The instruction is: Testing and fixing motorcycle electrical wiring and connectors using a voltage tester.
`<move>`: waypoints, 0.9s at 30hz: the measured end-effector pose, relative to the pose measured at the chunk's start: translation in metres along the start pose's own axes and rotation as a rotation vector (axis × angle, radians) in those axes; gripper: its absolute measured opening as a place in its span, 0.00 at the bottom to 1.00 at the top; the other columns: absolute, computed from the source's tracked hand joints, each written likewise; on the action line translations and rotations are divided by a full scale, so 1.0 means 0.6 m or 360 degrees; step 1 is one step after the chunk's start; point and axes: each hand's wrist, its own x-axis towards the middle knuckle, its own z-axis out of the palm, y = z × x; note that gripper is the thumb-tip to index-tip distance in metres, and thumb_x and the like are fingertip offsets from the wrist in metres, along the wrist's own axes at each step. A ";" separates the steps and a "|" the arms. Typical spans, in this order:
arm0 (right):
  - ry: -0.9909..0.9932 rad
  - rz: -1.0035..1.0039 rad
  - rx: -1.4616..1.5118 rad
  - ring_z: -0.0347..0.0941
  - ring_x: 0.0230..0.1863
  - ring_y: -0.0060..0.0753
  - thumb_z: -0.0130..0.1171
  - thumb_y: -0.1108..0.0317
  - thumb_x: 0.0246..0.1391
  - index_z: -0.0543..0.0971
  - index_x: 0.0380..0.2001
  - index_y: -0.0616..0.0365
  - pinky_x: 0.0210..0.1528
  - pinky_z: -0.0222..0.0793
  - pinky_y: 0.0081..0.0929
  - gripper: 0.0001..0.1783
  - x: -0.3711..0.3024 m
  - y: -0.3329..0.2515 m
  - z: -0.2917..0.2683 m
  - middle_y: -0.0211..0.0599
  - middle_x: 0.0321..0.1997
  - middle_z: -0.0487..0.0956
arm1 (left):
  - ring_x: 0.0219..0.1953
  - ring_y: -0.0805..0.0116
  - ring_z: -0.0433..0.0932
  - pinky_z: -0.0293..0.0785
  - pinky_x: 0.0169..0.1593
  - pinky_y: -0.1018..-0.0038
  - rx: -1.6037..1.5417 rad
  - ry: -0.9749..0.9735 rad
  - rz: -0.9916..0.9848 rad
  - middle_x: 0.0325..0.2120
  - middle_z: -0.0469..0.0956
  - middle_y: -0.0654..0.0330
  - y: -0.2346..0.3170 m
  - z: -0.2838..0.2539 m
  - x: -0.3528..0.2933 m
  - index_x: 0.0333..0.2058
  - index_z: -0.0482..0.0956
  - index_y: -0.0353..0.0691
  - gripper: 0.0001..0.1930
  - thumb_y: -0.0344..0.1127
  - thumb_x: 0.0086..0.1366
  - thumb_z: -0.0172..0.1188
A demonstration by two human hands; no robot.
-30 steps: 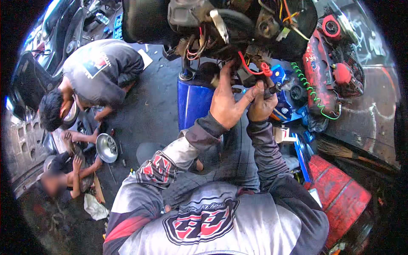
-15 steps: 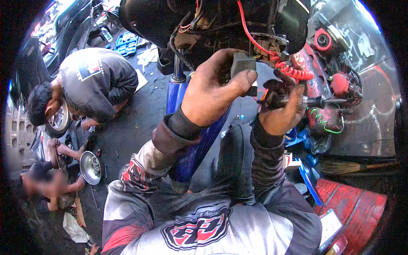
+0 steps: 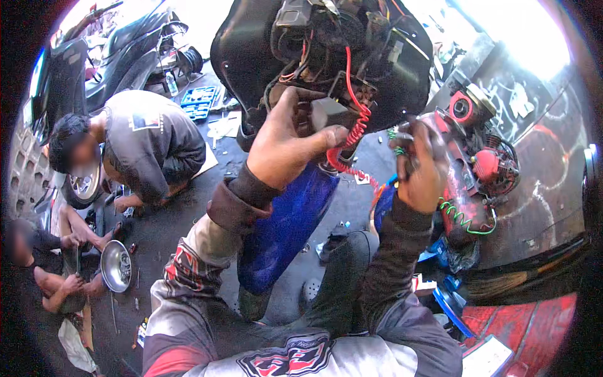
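Floor [image 3: 166, 232]: dark grey, strewn with papers, scraps and small loose parts. Right-hand wall [image 3: 531, 201]: dark, smudged, marked with white and reddish scrawls. Panel [image 3: 28, 173] at far left: pale, with rows of openings. Light: strong white glare [image 3: 521, 25] at upper right, further brightness along upper left. Furnishings: red compressor [image 3: 457, 188] near right-hand wall; broom [image 3: 496, 286] below; red drum [image 3: 534, 323] at lower right; open blue tool case [image 3: 198, 102], on floor at upper left.
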 end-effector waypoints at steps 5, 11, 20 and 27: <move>-0.0350 0.0012 -0.0639 0.76 0.33 0.20 0.66 0.55 0.56 0.78 0.47 0.70 0.31 0.70 0.21 0.26 0.057 0.016 0.001 0.40 0.39 0.83 | 0.49 0.66 0.77 0.71 0.56 0.69 -0.0151 -0.0001 -0.0101 0.46 0.76 0.52 -0.025 0.008 0.006 0.53 0.63 0.30 0.32 0.30 0.55 0.71; -0.0505 -0.0260 -0.0636 0.78 0.40 0.24 0.71 0.61 0.51 0.75 0.51 0.67 0.47 0.73 0.25 0.29 0.040 0.025 0.012 0.40 0.42 0.82 | 0.50 0.63 0.76 0.71 0.56 0.67 -0.0501 -0.0115 -0.0160 0.47 0.76 0.51 -0.056 -0.004 0.010 0.56 0.62 0.32 0.31 0.31 0.58 0.68; -0.0616 -0.0238 -0.0615 0.78 0.38 0.23 0.72 0.70 0.47 0.66 0.60 0.65 0.41 0.75 0.22 0.38 0.022 -0.002 0.017 0.41 0.45 0.81 | 0.46 0.64 0.79 0.75 0.52 0.68 -0.0610 -0.0319 -0.0239 0.46 0.76 0.51 -0.059 -0.003 0.027 0.54 0.64 0.31 0.29 0.34 0.59 0.68; -0.0509 -0.0317 -0.0693 0.77 0.43 0.26 0.73 0.68 0.46 0.68 0.57 0.66 0.44 0.74 0.25 0.37 0.020 -0.029 0.026 0.41 0.46 0.81 | 0.51 0.63 0.77 0.73 0.55 0.66 -0.0729 -0.0644 -0.0389 0.51 0.74 0.52 -0.074 -0.014 0.035 0.63 0.59 0.31 0.29 0.38 0.68 0.56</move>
